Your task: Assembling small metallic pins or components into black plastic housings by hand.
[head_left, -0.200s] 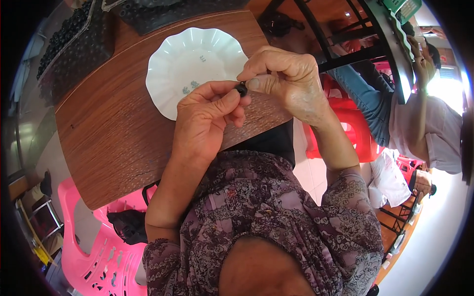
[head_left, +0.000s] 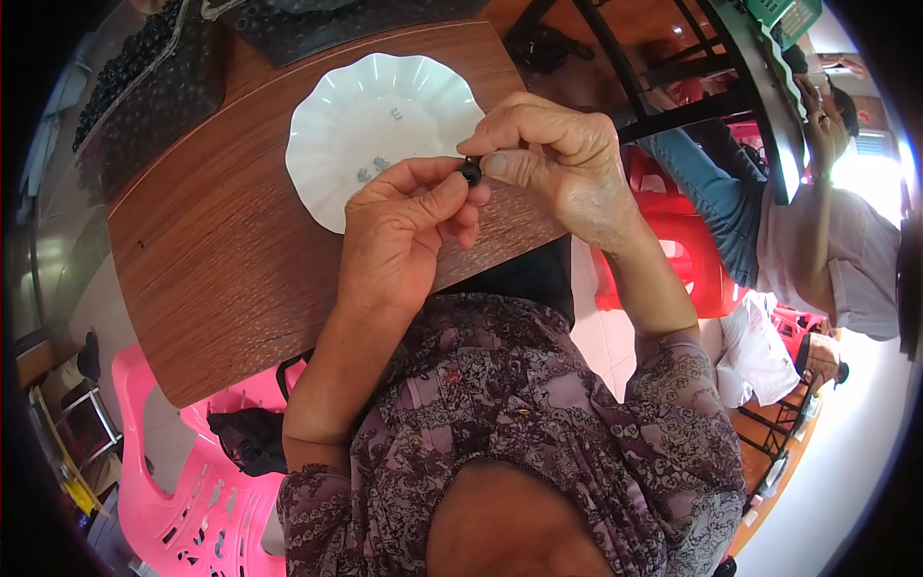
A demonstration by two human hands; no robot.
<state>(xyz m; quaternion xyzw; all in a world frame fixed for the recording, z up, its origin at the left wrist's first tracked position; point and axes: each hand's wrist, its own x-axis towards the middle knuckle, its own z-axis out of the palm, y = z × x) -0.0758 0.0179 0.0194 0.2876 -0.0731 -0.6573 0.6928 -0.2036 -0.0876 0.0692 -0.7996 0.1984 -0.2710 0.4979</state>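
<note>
Pinches a small dark round piece [head_left: 470,174] in the left grip [head_left: 389,226], between the thumb tip and the index finger, closed down to the width of the piece, with the other fingers loosely curled underneath. Meets it from the opposite side in the right grip [head_left: 569,163], likewise drawn nearly together, setting the thumb tip against the right side of the piece and the index fingertip at its upper end, and leaving a rounded hollow farther back between those two bent digits. Hangs in the air between both sets of fingertips, above the near right part of the brown wooden worktop [head_left: 212,260] and just beside the lower right rim of a white scalloped plate [head_left: 385,96]. Looks glossy, nearly black and roughly as long as wide, with a tiny brownish spot on the upper side, turned toward the right fingertips and away from the patterned blouse [head_left: 538,385]. Cannot tell a definite long axis, on account of the covering fingers and the small size in view. Shows, at the far side of the worktop, a see-through box [head_left: 183,72] full of small dark round pieces; to the lower left, a pink chair [head_left: 139,423]; to the right, a red stool [head_left: 711,260] and another person in a pale top [head_left: 865,260].
</note>
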